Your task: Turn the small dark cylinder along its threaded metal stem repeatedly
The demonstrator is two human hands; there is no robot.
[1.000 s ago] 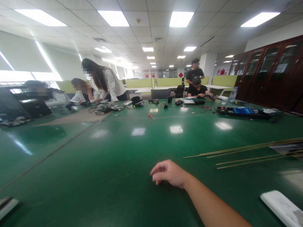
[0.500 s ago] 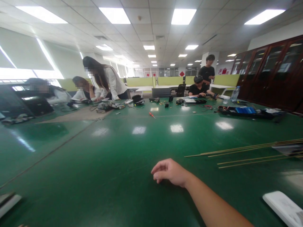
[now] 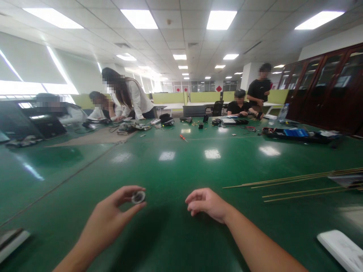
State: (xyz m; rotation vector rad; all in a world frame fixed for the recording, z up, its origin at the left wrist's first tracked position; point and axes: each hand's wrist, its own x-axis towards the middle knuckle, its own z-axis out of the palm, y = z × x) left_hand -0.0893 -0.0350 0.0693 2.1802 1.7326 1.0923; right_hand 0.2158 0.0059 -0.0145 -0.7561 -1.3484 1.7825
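Observation:
My left hand [image 3: 109,211] is raised over the green table [image 3: 167,241], with a small round grey ring [image 3: 138,197] pinched between thumb and fingers. The ring has a pale rim and a darker middle; its exact kind is too blurred to tell. To the right of it, my right hand [image 3: 208,204] rests at the tabletop with loosely curled fingers. A gap shows between its thumb and forefinger, and I see nothing in it. The two hands are apart, and the ring faces the right hand's fingertips across a stretch of green surface.
Several thin brass-coloured rods [image 3: 297,177] lie at the right. A white flat object [image 3: 340,247] is at the lower right, another pale one [image 3: 14,245] at the lower left. Farther off are a red screwdriver [image 3: 183,138], a black tray [image 3: 300,136] and several people.
My left hand has come into view from the lower left with the ring in it. My right hand has hardly moved. In the background, a standing person has moved right.

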